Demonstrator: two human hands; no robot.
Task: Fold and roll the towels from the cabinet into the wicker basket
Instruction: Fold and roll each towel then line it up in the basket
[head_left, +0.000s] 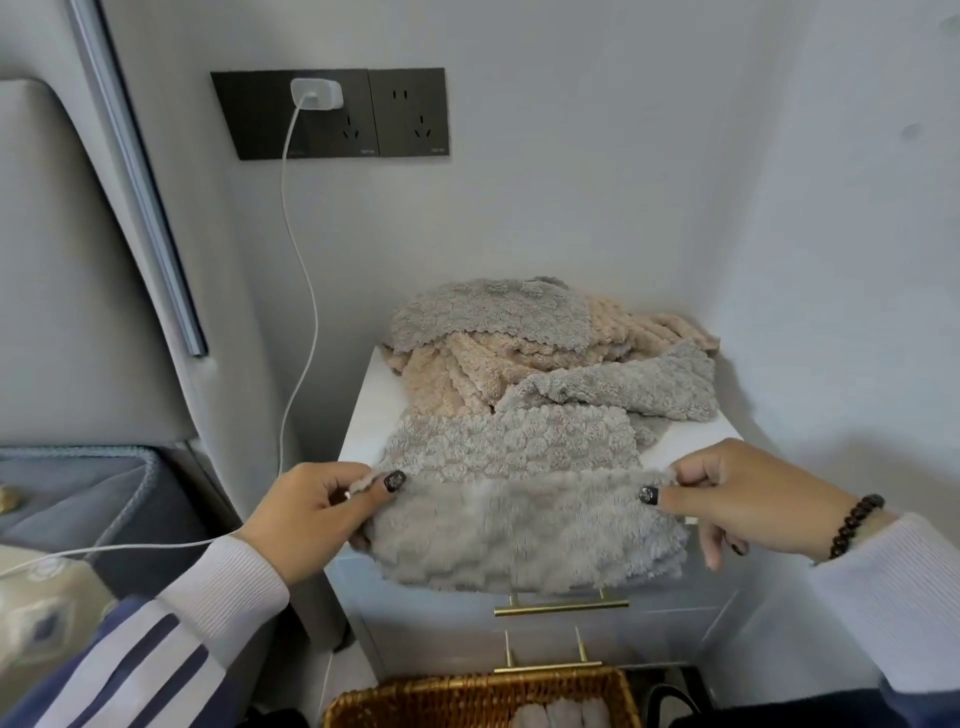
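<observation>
I see the grey towel (524, 514) lying at the front edge of the white cabinet (363, 415), with its near part hanging over the front and a fold line running between the two hands. The left hand (311, 514) pinches the left corner of this towel between thumb and curled fingers. The right hand (727, 499) pinches the right corner in the same way, with the lower fingers hanging loosely; a dark bead bracelet (854, 525) sits on this wrist. Both wrists come from pale ribbed cuffs, and the nails are dark.

Behind the held towel, a loose pile of towels (519, 353), grey and peach, lies on the cabinet top, touching the towel in my hands. Below, at the bottom edge of the view, the wicker basket (467, 696) stands in front of the cabinet, and some rolled grey towels (561, 716) are inside it. Gold handles (561, 605) are on the cabinet front.

On the grey wall there is a dark socket panel (332, 111) with a white charger (316, 93) plugged in, and its white cable (301, 270) hangs down to the left. Small writing on the sockets is too blurred to read. A padded headboard (78, 260) is at the left.
</observation>
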